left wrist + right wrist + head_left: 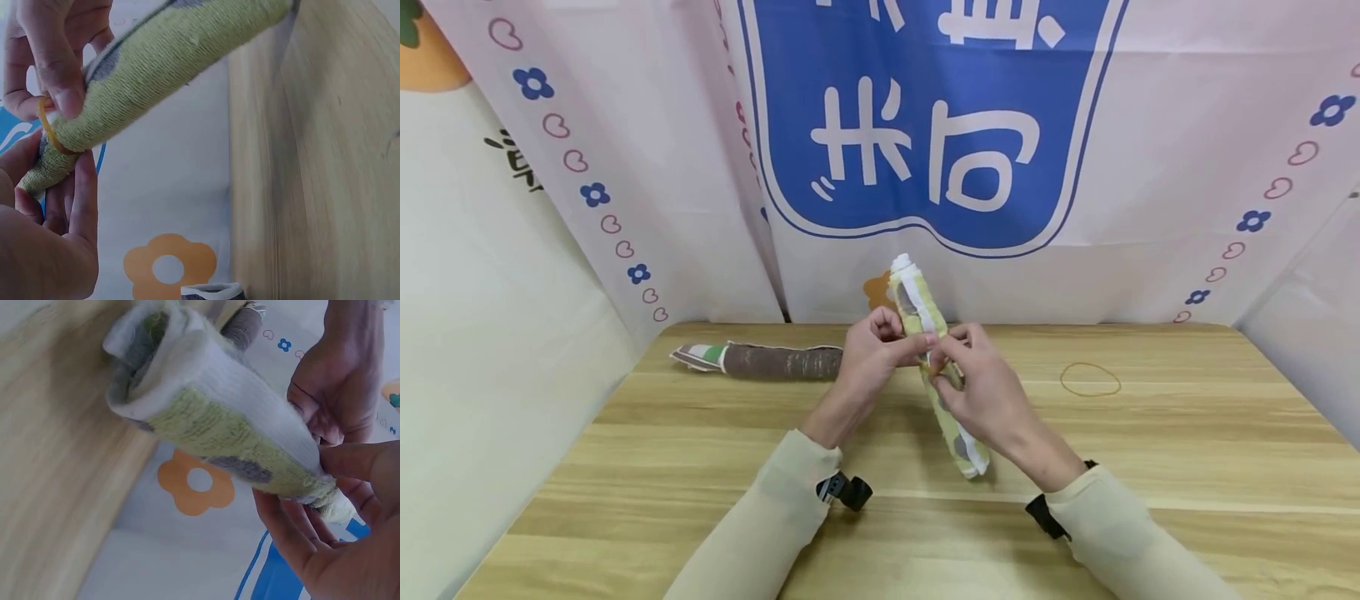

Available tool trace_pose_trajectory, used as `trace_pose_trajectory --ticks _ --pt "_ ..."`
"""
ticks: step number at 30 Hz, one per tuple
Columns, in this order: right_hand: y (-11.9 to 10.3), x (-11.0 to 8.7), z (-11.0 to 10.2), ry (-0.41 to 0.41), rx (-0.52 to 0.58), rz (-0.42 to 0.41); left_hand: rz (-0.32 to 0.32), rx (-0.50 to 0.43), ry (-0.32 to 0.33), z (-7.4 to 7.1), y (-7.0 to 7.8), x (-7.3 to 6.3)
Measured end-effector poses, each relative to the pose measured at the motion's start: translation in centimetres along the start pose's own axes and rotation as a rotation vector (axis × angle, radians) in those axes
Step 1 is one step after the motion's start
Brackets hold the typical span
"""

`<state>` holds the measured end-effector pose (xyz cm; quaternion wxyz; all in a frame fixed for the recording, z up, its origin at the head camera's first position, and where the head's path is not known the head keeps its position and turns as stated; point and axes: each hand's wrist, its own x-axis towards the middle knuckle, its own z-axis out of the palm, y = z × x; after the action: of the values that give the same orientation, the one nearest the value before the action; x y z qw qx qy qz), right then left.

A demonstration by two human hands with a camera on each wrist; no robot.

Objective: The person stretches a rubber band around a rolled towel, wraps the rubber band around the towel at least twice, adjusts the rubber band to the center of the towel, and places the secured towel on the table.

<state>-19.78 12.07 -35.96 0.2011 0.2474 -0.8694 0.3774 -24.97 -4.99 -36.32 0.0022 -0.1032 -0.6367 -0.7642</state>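
Observation:
A rolled-up mat (953, 425), yellow-green with grey patches and a white backing, is held at a slant above the table. My left hand (872, 346) grips it around the middle, fingers underneath in the left wrist view. A loop of orange rubber band (45, 122) encircles the roll there. My right hand (988, 392) pinches that band between thumb and fingers, right against the mat. The mat's open spiral end (140, 359) faces the right wrist camera.
A brown roll (782, 362) with a green and white end lies at the table's left rear. One more rubber band (1090, 379) lies flat at the right. Behind the wooden table (925, 542) hangs a printed cloth (1150, 208).

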Motion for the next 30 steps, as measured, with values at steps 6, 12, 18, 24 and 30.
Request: trace_pose_trajectory --ticks 6,12,18,24,30 --pt "1.0 0.4 -1.1 -0.106 0.295 0.144 0.023 -0.046 -0.139 -0.9 -0.5 0.3" --pt "1.6 0.6 -1.4 -0.151 0.385 0.268 0.093 0.010 -0.116 -1.1 -0.7 0.4" --pt "0.1 0.0 -0.1 -0.041 0.131 0.120 0.134 0.110 -0.014 -0.3 -0.4 0.0" --pt "-0.3 -0.4 0.3 0.051 -0.061 -0.060 0.089 0.098 0.016 0.1 0.1 -0.1" --pt "0.1 -0.1 0.3 0.064 -0.046 -0.048 0.032 0.020 0.083 0.2 0.0 0.0"
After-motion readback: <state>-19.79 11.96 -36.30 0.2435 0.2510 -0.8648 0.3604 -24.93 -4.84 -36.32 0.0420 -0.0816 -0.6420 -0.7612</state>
